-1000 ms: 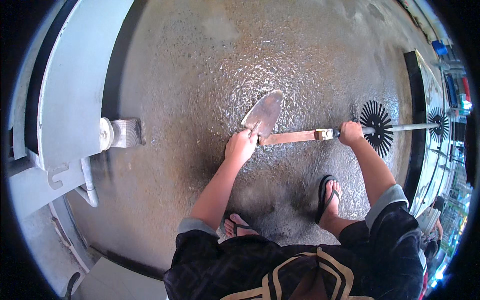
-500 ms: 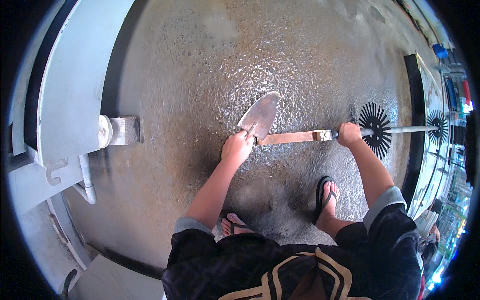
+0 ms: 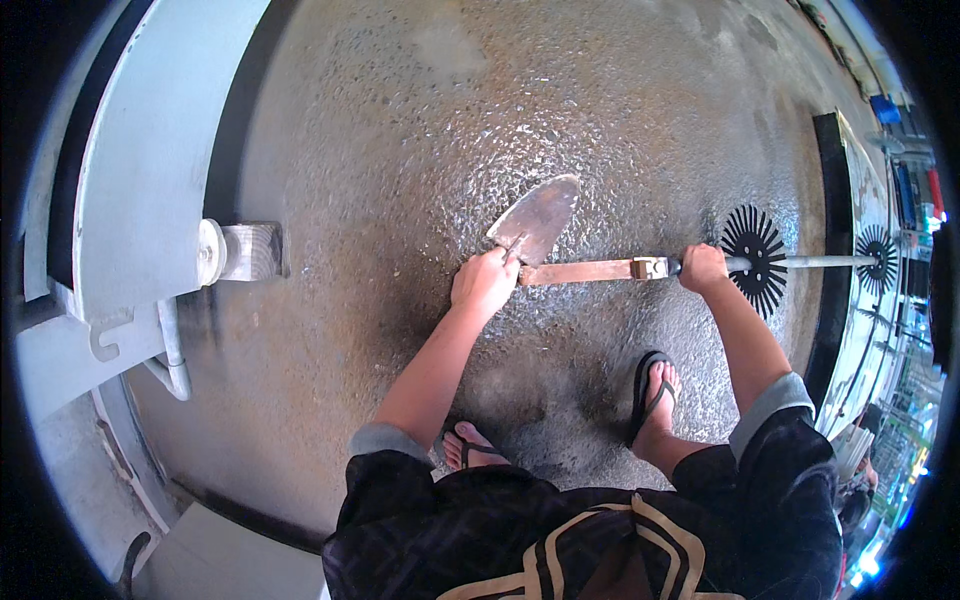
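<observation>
Ample floor (wet) [image 3: 380,160] past blade [image 3: 546,207] edge, left hand [image 3: 486,283] gripping trowel [image 3: 533,223], right hand [image 3: 704,268] gripping pole [image 3: 820,261]

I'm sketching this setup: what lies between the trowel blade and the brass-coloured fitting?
In the head view, a flat reddish-brown strip lies between the trowel blade and the brass-coloured fitting.

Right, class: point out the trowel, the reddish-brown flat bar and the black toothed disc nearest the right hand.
Trowel [image 3: 541,215], head view: middle of the blade.
Reddish-brown flat bar [image 3: 578,272], head view: middle of its length.
Black toothed disc [image 3: 754,243], head view: upper part of its face.
</observation>
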The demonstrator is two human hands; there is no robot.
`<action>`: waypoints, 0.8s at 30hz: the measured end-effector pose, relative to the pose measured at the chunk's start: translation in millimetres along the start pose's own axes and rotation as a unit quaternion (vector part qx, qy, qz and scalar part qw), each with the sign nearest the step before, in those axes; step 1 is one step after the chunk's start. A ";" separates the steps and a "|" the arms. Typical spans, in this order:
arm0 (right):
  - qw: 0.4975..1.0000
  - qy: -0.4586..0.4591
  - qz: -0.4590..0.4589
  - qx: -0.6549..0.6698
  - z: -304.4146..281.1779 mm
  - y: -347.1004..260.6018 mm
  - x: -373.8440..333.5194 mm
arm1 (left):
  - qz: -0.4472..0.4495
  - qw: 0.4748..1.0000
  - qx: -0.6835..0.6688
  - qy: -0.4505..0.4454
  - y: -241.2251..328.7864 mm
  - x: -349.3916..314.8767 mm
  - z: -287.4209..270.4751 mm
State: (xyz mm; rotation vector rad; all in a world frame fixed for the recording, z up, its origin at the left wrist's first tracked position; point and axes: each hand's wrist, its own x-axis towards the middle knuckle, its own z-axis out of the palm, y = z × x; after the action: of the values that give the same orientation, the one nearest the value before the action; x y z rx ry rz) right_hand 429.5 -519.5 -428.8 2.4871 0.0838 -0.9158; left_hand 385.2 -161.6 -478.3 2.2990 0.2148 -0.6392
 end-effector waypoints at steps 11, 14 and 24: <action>1.000 -0.011 -0.004 -0.002 2.6 -4.0 -1.5 | 0.006 1.000 0.005 0.010 0.1 -3.2 0.0; 1.000 0.004 0.006 -0.015 0.4 -0.7 0.4 | -0.006 1.000 -0.001 0.012 -9.7 -4.9 5.0; 1.000 -0.006 -0.001 -0.001 -1.4 -2.6 -2.5 | -0.016 1.000 0.000 0.009 -4.6 -12.0 -1.2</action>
State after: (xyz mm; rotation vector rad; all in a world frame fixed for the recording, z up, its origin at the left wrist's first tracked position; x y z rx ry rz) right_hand 427.9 -516.3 -427.4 2.4797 0.0834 -0.9316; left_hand 373.7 -157.0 -474.4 2.3053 0.2607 -0.6346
